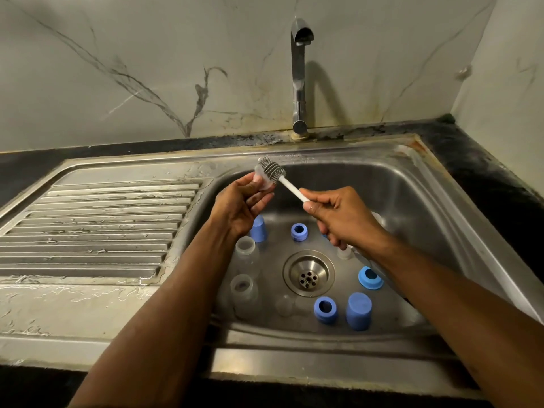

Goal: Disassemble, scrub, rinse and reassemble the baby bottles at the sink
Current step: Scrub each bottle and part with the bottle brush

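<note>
Scrubbing above the drain (308,277): left hand (241,206) pinches a clear nipple (263,181), right hand (341,217) grips the bottle brush (272,171); best to twist bristles into every fold.

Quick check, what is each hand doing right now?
Left hand: pinches a clear teat at its fingertips.
Right hand: grips the white handle of the bottle brush.

Around the round steel drain (308,273) we've got a crowded ring: clear plastic bottles (246,254) at nine o'clock, blue plastic collars (299,232) at twelve and four, a blue cap (358,311) at five. Open passage on the ribbed steel draining board (97,228), far left.
</note>
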